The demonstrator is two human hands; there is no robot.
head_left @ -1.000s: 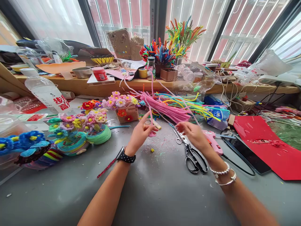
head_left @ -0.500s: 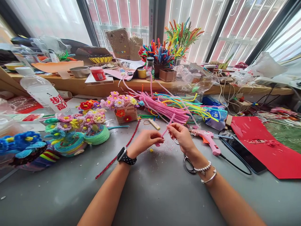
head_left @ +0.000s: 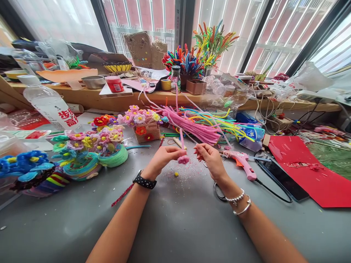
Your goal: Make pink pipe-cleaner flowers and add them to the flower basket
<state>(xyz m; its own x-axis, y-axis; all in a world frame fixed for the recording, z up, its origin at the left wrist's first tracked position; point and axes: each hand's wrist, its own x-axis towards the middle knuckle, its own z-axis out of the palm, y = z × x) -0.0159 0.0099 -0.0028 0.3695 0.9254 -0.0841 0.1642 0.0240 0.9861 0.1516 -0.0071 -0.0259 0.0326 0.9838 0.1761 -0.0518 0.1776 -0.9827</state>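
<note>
Between the thumb and fingers of my left hand is a pink pipe cleaner, its straight end pointing up and its curled, looped end hanging just below the fingertips. My right hand is a short way to the right, fingers curled in and pinched together; whether anything is between them I cannot make out. It does not touch the piece in my left hand. Behind both hands lies a bundle of pink pipe cleaners. A small yellow bit and scattered glitter lie on the grey table under my hands.
On the right are a pink glue gun, a phone and a red sheet. Pipe-cleaner flower pots, a flower basket and a water bottle stand left. A red glittery strand passes behind my left wrist.
My right hand has let go of the pink pipe cleaner and moved slightly away. In my left hand the pipe cleaner has turned more upright, its curled end now facing me.
</note>
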